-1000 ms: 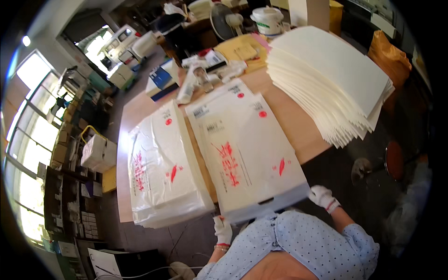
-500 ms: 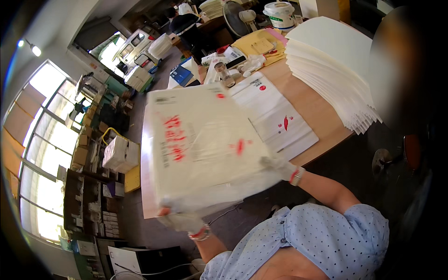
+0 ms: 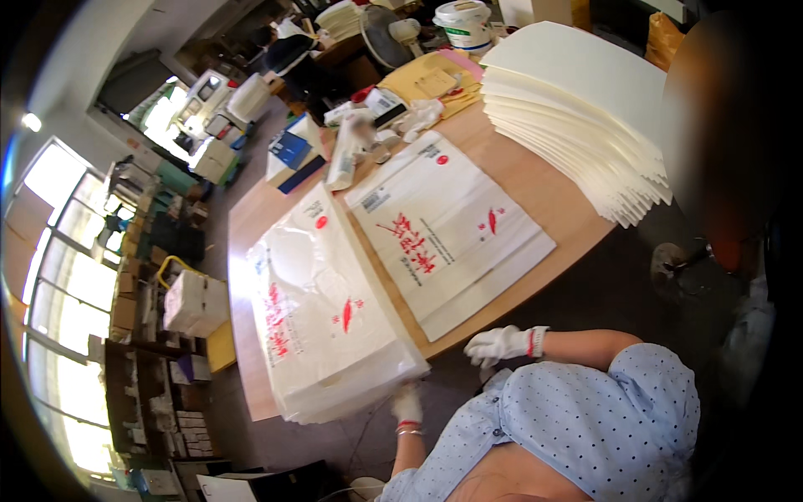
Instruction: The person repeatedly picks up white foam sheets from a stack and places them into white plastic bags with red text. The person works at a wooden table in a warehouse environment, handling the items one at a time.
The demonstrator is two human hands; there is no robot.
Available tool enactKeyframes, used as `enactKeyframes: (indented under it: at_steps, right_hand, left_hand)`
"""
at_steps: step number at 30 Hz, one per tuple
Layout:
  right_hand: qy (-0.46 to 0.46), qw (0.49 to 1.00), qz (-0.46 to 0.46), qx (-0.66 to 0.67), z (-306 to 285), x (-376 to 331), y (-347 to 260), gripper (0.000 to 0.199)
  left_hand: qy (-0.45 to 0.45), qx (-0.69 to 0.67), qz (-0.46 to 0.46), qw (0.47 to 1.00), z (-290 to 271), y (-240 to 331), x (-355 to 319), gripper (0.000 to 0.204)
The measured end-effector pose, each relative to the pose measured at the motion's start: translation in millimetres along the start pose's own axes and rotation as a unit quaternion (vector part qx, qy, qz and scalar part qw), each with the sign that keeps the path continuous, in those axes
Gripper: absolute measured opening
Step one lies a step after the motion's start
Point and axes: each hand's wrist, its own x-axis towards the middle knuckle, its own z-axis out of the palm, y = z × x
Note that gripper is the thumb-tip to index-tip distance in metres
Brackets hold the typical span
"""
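A thick white package with red and black print, in a clear plastic wrap [image 3: 311, 314], lies on the left part of the table, its near end at the table's front edge. My left hand [image 3: 407, 404], in a white glove, is just below that near end, next to the loose plastic; its fingers are blurred. To the right of the package lies a flat white printed bag [image 3: 456, 238] with the same red marks. My right hand [image 3: 504, 345], gloved in white, hangs off the table's edge near the bag's lower right. It holds nothing, and its fingers are loosely apart.
A tall fanned stack of white sheets [image 3: 577, 109] covers the right of the wooden table [image 3: 577, 230]. Along its back are a blue box [image 3: 293, 149], yellow envelopes [image 3: 431, 82] and a white bucket [image 3: 464, 27]. A fan [image 3: 385, 35] and another person [image 3: 293, 63] are beyond.
The wrapped package, held up in both hands before, now rests on the left of the table. My right hand has let go and drawn back; my left hand has moved right.
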Motion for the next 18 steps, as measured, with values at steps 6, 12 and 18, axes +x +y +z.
enactKeyframes:
  at_steps: [6,12,18]
  right_hand:
    - [0.304,0.951,0.061,0.010,-68,-99,57,0.029]
    - [0.383,0.920,0.002,0.088,-79,-129,83,0.024]
    - [0.249,0.962,0.008,0.114,-80,-70,40,0.030]
  left_hand:
    - [0.108,-0.357,0.287,0.882,-42,258,110,0.017]
    - [0.055,-0.165,0.224,0.959,-45,278,165,0.021]
    - [-0.136,-0.194,0.143,0.961,-90,275,174,0.030]
